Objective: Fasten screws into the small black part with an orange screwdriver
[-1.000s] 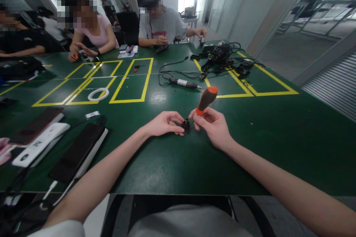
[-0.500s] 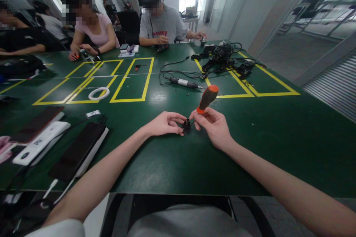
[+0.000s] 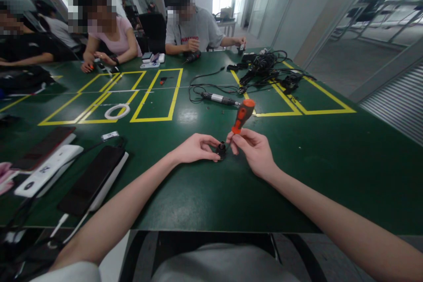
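A small black round part rests on the green table in front of me. My left hand pinches it from the left with thumb and fingers. My right hand grips a screwdriver with a black and orange handle. It holds the tool low on the handle, near the shaft. The handle tilts up and away to the right, and the tip points down at the top of the black part.
An electric screwdriver with its cable lies beyond my hands, near a tangle of black cables. A white ring sits inside yellow tape boxes. Phones and white power strips lie at left. Other people sit at the far side.
The screwdriver handle has swung a little more upright and toward the left. My right fingers have shifted on it. My left hand stays on the black part.
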Demonstrator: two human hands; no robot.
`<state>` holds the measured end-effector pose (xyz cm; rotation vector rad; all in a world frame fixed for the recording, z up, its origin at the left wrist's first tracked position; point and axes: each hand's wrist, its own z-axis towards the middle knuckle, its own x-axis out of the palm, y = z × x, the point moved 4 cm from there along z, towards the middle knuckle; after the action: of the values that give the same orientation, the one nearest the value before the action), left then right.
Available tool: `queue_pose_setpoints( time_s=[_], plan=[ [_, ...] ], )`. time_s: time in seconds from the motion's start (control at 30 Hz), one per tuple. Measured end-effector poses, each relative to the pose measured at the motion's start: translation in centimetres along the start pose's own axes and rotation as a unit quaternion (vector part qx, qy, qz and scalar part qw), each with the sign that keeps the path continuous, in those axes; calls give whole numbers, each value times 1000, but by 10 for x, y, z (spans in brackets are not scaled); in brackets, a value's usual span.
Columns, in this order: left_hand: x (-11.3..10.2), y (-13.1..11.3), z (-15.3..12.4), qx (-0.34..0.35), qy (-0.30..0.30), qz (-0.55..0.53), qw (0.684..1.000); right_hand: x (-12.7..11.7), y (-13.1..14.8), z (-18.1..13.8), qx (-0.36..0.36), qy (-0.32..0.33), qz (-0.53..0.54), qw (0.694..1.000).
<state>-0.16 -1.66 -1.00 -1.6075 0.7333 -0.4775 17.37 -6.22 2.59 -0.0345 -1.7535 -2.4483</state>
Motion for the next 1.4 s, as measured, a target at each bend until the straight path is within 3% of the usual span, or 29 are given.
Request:
queue_pose_setpoints(
  time_s=[0.2,0.4,1.03,1.4],
  plan=[
    [0,0,-1,-7,-6,19,1000,1,-2,-1,3,4,49,999],
    [0,-2,-1,-12,-2,13,1000,1,2,-1,6,0,1,1000],
    [1,-3,-1,-3,1,9,1000,0,-4,0,6,22,17,1000],
    [3,-1,-1,2,2,8,1000,-6,-1,1,1,-24,-20,1000]
  ],
)
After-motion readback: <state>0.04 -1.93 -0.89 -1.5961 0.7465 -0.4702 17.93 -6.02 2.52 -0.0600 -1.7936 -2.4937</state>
